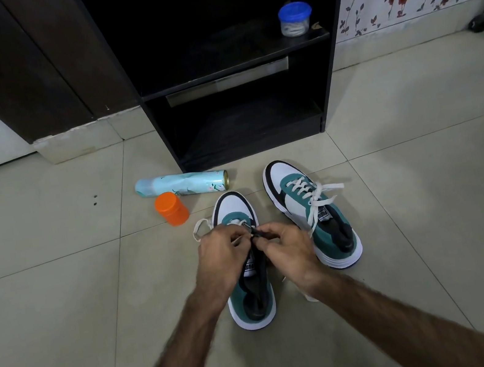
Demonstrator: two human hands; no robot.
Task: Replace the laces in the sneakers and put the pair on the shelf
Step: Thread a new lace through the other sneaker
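Left hand (223,251) and right hand (288,249) close together over near sneaker (246,279), both pinching dark lace (261,264) near its tip, by upper eyelets. White lace (200,228) loose at left of toe. Advice: hold tip short and stiff, steady eyelet flap with left hand, feed from underside, keep lace flat. Far right sneaker (310,213) on floor (63,312), white laces in. Shelf (231,59) beyond. Spray can (182,184), orange jar (171,208) at left.
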